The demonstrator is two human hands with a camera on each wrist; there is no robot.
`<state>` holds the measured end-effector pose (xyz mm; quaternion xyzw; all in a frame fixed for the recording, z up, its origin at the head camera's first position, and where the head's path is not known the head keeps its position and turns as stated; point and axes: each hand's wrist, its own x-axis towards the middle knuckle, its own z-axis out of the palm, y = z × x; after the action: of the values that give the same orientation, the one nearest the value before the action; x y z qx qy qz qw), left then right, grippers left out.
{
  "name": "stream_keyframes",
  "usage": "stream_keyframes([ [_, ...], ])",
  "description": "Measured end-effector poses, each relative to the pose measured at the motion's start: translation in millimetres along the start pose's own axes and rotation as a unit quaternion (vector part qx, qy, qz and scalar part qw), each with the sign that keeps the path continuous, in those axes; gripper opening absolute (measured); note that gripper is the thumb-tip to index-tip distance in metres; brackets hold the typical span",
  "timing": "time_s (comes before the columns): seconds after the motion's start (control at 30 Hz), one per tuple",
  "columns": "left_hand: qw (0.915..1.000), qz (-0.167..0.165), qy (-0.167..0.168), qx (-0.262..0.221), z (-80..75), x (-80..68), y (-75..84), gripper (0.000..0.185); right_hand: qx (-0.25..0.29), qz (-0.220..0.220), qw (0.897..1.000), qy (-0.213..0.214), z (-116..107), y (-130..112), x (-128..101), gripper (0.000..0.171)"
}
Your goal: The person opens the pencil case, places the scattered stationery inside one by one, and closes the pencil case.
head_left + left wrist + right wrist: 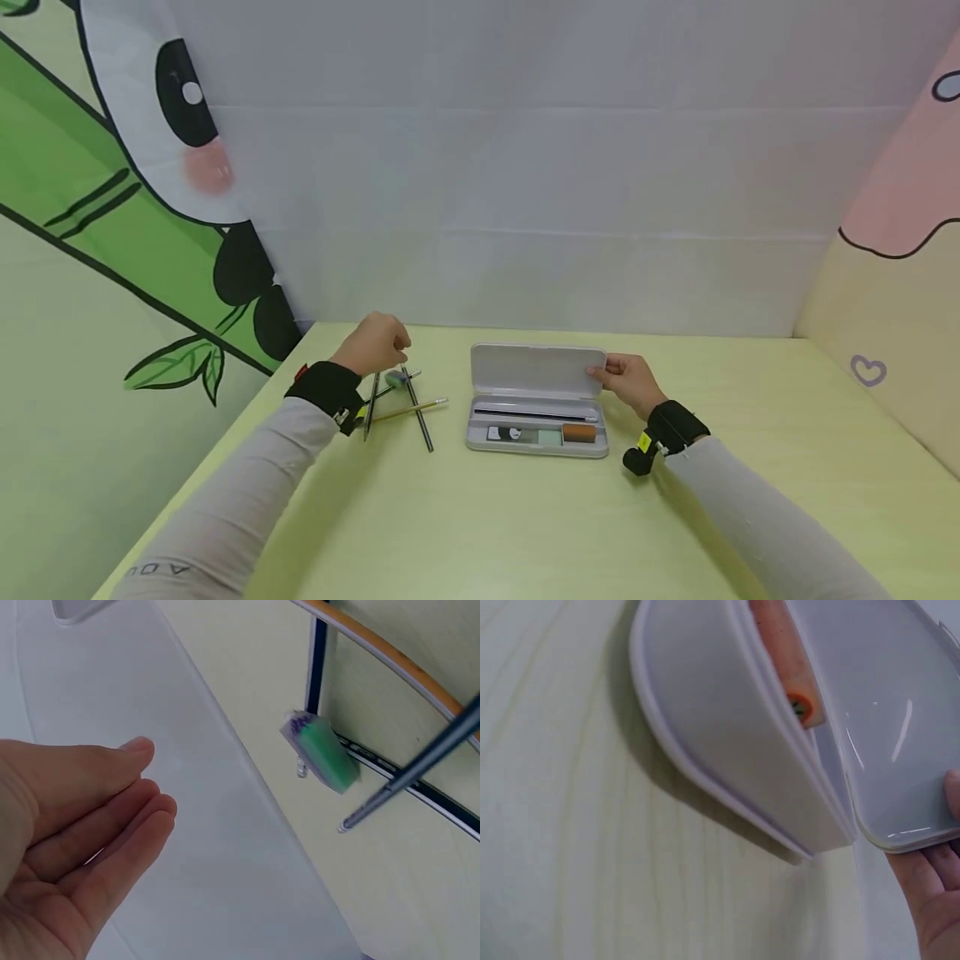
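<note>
My left hand [378,344] hovers above a loose pile of pencils, its fingers loosely bent and holding nothing. In the pile lie a yellow pencil [408,410], several dark pencils [420,417] and a small green and purple eraser [328,754]. On the right, my right hand [630,385] grips the raised lid [532,371] of a white pencil case [536,451], thumb inside and fingers behind. A dark pencil [525,414] lies in the case's back slot. Its front slot holds a black-and-white item [506,433], a pale green piece [550,437] and an orange-brown block [579,433].
The pale yellow table [465,525] ends at a white cloth backdrop [525,208]. A printed green panel [90,208] stands at the left, and a pink and cream one [892,317] at the right.
</note>
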<state>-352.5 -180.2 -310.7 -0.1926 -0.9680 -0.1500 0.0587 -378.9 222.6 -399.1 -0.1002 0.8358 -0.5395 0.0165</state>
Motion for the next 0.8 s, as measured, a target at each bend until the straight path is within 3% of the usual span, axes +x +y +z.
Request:
stream_keyframes([
  [0.17, 0.9973, -0.068, -0.026, -0.007, -3.1, -1.5, -14.3, 0.021, -0.001, -0.007, 1.0, -0.001, -6, -1, -2, 0.039],
  [0.33, 0.9868, -0.15, -0.061, -0.004, -2.3, -3.7, -21.7, 0.009, 0.003, -0.004, 1.0, 0.0, -8, -2, -1, 0.039],
  [0.4, 0.9821, -0.175, -0.068, 0.01, -0.7, -4.4, -23.2, 0.014, 0.003, -0.002, 1.0, -0.001, -8, -2, -1, 0.041],
  [0.5, 0.9753, -0.209, -0.07, 0.003, 3.8, -5.2, -24.9, 0.028, 0.002, 0.005, 1.0, 0.002, -8, -1, -2, 0.04],
  [0.67, 0.9618, -0.263, -0.057, -0.051, 16.0, -4.1, -23.2, 0.013, 0.001, 0.007, 1.0, 0.005, -8, -1, -3, 0.04],
  [0.8, 0.9547, -0.289, -0.055, -0.042, 23.8, -1.5, -21.6, 0.021, 0.008, 0.003, 1.0, 0.005, -7, -1, -3, 0.04],
])
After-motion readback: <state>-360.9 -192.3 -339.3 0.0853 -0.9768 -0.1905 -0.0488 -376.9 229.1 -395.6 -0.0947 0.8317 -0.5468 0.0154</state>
